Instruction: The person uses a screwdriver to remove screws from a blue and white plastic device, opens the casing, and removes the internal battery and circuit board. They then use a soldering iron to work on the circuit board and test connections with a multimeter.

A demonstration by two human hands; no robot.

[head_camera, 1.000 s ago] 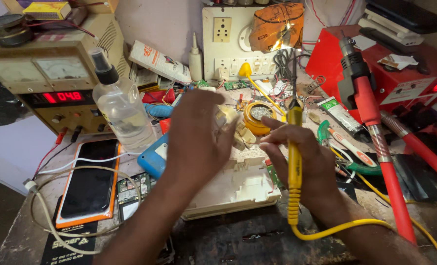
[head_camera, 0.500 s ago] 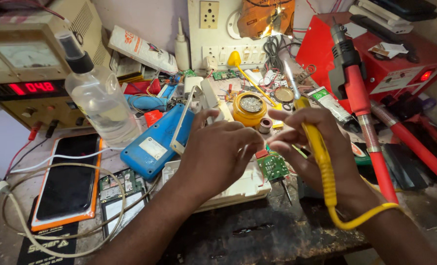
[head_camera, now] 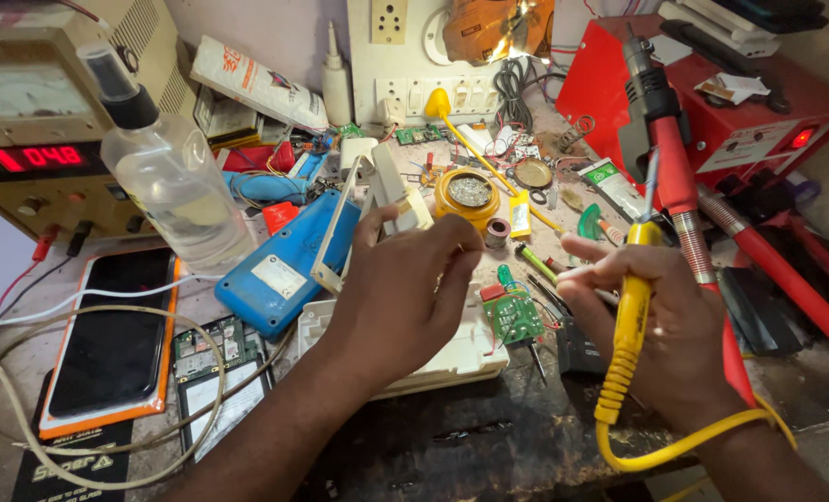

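Observation:
My left hand [head_camera: 405,297] grips a slim white plastic part [head_camera: 388,191] between fingers and thumb and holds it upright above a white plastic casing [head_camera: 456,364] lying on the bench. A small green circuit board [head_camera: 515,319] sits at the casing's right edge, between my hands. My right hand [head_camera: 670,321] is closed around a yellow soldering iron [head_camera: 626,325] with its tip pointing up and its yellow cable looping below the wrist. The iron's tip is away from the board.
A clear bottle [head_camera: 174,181] and a power supply with a red display [head_camera: 33,158] stand at left. A blue device [head_camera: 284,270], an orange-cased phone [head_camera: 107,344], a round yellow tin [head_camera: 470,193], a red-handled tool [head_camera: 675,181] and a red station [head_camera: 721,121] crowd the bench.
My left hand has risen off the white casing holding the slim white part upright. My right hand has swung the soldering iron from tip-left to tip-up, further right.

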